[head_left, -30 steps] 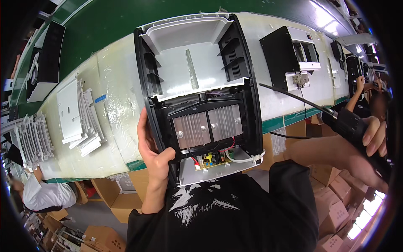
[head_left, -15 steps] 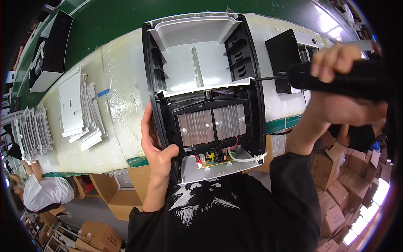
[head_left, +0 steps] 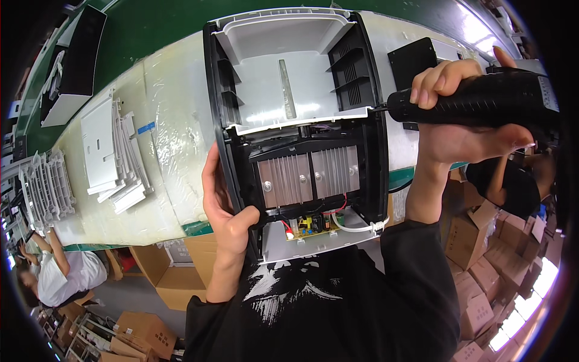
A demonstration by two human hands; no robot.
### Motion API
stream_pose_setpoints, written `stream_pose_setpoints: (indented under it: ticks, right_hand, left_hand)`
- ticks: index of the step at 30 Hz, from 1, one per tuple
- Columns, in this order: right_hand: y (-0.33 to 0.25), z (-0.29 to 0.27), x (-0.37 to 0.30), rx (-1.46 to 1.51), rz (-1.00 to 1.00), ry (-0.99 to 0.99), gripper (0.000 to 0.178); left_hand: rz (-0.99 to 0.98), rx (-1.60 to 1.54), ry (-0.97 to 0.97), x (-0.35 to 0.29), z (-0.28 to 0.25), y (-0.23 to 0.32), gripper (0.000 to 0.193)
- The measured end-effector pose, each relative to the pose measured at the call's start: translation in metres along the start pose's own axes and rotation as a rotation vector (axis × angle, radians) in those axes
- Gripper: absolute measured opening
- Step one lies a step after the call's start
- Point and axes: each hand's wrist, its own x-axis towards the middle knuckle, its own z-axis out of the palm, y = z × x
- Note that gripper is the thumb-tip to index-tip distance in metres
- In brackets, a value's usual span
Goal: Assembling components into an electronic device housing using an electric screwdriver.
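Note:
An open black and white appliance housing (head_left: 375, 157) lies in front of me, tilted toward my body. My left hand (head_left: 232, 226) grips its lower left side, thumb over the edge and fingers along the outside. Inside are ribbed metal heat sinks (head_left: 283, 181), with a small circuit board (head_left: 310, 228) and a white cable (head_left: 356, 228) below them. My right hand (head_left: 449, 142) is wrapped round a black electric screwdriver (head_left: 482, 99), held sideways. Its bit reaches the housing's right side by the end of the white crosspiece (head_left: 313, 122); the exact contact point is too small to tell.
Stacked white plastic panels (head_left: 102, 148) and ribbed white frames (head_left: 48, 187) lie left on the film-covered bench (head_left: 172, 133). A black-and-white casing (head_left: 75, 66) stands far left; a black part (head_left: 413, 60) sits behind the screwdriver. Cardboard boxes (head_left: 473, 232) fill the lower right. Other people work at both sides.
My right hand has moved left with the electric screwdriver, and the bit has gone closer in against the housing's side. The housing has shifted slightly right; my left hand keeps its grip.

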Motion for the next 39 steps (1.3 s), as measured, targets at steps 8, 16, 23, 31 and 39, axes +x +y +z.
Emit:
stream_pose_setpoints:
  ticks: [8,16,23,31,39]
  right_hand:
    - [-0.002,0.002,-0.005,-0.031,0.108,0.089,0.098]
    - [0.014,0.008,-0.007,0.026,0.042,0.045,0.097]
    - [-0.008,-0.003,0.000,-0.107,0.171,0.002,0.103]
    - [-0.007,-0.005,-0.004,-0.079,0.155,0.008,0.102]
    - [-0.002,0.001,-0.005,-0.041,0.138,0.005,0.101]
  left_hand:
    - [-0.015,-0.006,-0.011,0.000,0.001,-0.001,0.094]
    - [-0.017,-0.006,-0.007,0.001,0.000,-0.001,0.093]
    - [-0.010,0.021,0.002,-0.001,-0.001,0.000,0.093]
    - [-0.009,0.029,0.002,0.000,0.002,0.002,0.092]
    - [-0.010,0.022,-0.007,0.001,-0.001,0.000,0.093]
